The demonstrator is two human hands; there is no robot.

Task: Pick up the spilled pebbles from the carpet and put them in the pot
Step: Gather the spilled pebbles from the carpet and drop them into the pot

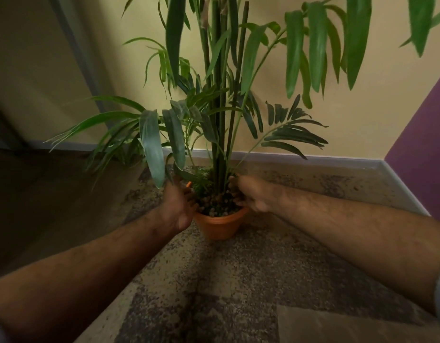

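An orange pot stands on the patterned carpet near the wall, filled with brown pebbles around tall green plant stems. My left hand rests against the pot's left rim, fingers curled over the edge onto the pebbles. My right hand lies on the right rim with its fingers bent down into the pebbles. Whether either hand holds pebbles is hidden by the fingers. I see no loose pebbles on the carpet around the pot.
Long drooping leaves hang over the left hand and the pot. A yellow wall with a grey skirting board runs behind; a purple wall closes the right side. Dark floor lies to the left.
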